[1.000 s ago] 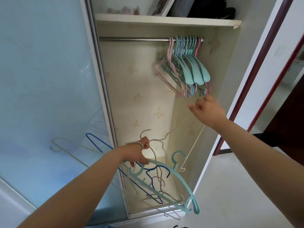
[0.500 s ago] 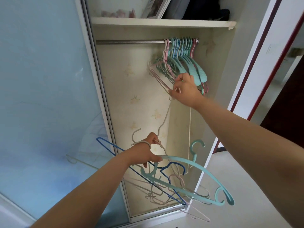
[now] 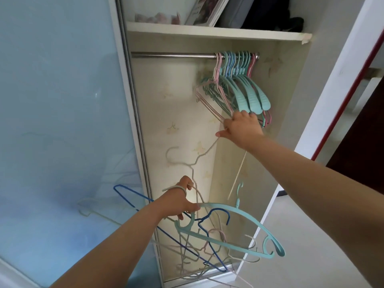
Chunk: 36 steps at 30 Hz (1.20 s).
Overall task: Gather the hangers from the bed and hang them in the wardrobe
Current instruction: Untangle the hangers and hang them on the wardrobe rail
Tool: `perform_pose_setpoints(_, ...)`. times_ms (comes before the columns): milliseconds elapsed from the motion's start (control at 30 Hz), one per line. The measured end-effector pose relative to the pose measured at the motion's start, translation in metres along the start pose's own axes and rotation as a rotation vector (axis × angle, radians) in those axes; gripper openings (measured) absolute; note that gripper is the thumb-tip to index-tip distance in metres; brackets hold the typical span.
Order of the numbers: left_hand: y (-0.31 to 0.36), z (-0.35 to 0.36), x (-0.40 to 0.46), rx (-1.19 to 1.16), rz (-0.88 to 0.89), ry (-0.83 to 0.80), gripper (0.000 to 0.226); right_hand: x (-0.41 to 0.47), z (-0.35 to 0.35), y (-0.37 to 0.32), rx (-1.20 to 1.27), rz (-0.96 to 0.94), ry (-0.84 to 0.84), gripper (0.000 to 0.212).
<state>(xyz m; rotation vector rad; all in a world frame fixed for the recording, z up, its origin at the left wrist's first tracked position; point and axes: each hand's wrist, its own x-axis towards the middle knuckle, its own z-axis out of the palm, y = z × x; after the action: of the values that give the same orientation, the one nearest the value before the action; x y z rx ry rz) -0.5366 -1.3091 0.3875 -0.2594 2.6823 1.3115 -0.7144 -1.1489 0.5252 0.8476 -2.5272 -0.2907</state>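
Head view, wardrobe interior, items listed left to right.

Sliding door (image 3: 58,121), pale blue glass, at 9 o'clock; it carries faint reflections of hangers, hard to make out.

Left hand (image 3: 179,201), at 6 o'clock, fingers curled round a tangled bundle of hangers (image 3: 207,242) — one broad teal plastic hanger (image 3: 239,231), one blue wire hanger (image 3: 135,199), several pale wire ones whose number cannot be counted. The bundle's lowest wires run off the bottom edge.

Cream wire hanger (image 3: 187,161), at centre, hook pointing left, one arm running up into the right hand (image 3: 242,127), which pinches it just below the hung hangers (image 3: 239,88); the fingertips are hidden behind the hand.

Rail (image 3: 172,55), at 12 o'clock, bearing those hung hangers at its right end — teal, pink, blue, tightly packed.

Shelf (image 3: 207,32) above, contents cut off at the top edge.
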Motion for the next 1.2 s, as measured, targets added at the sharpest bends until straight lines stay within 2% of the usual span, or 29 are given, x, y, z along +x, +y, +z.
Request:
perform_pose_setpoints(100, -0.004, -0.011, 0.006, 0.012, -0.007, -0.020, 0.054, 0.012, -0.003, -0.002, 0.078, 0.173, 0.072, 0.057)
perform_pose_setpoints(200, -0.007, -0.018, 0.010, 0.047, -0.029, -0.021, 0.052, 0.020, -0.006, -0.018, 0.118, 0.215, 0.133, 0.052)
perform_pose_setpoints(300, -0.008, -0.025, 0.013, 0.113, -0.046, 0.062, 0.048, 0.024, -0.013, -0.026, 0.153, 0.250, 0.242, 0.042)
perform_pose_setpoints(400, -0.010, -0.032, 0.014, 0.141, -0.031, 0.123, 0.048, 0.022, -0.011, -0.013, 0.207, 0.173, 0.364, 0.033)
perform_pose_setpoints(533, -0.004, -0.036, 0.013, 0.180, 0.034, 0.111, 0.044, 0.023, -0.011, -0.007, 0.468, 0.000, 0.496, 0.030)
perform_pose_setpoints(700, 0.013, -0.029, 0.006, 0.119, 0.178, -0.023, 0.052, 0.046, -0.021, -0.031, 0.595, -0.249, 0.474, 0.028)
perform_pose_setpoints(800, 0.020, -0.025, 0.001, 0.014, 0.224, -0.076, 0.050, 0.057, -0.021, -0.045, 0.612, -0.270, 0.460, 0.027)
perform_pose_setpoints(967, 0.021, -0.027, -0.009, -0.177, 0.202, -0.048, 0.045, 0.065, -0.007, -0.060, 0.772, -0.218, 0.492, 0.028)
perform_pose_setpoints(1067, 0.022, -0.027, -0.011, -0.212, 0.184, -0.013, 0.046, 0.062, 0.019, -0.067, 0.887, -0.085, 0.436, 0.017)
perform_pose_setpoints(1100, 0.021, -0.026, -0.010, -0.234, 0.185, 0.001, 0.047, 0.056, 0.026, -0.074, 1.011, -0.037, 0.343, 0.017)
perform_pose_setpoints(1133, 0.021, -0.026, -0.009, -0.247, 0.179, 0.012, 0.046, 0.047, 0.031, -0.081, 1.184, 0.048, 0.171, 0.030)
perform_pose_setpoints(1200, 0.021, -0.028, -0.007, -0.251, 0.179, 0.038, 0.043, 0.019, 0.042, -0.094, 1.513, 0.302, -0.343, 0.050)
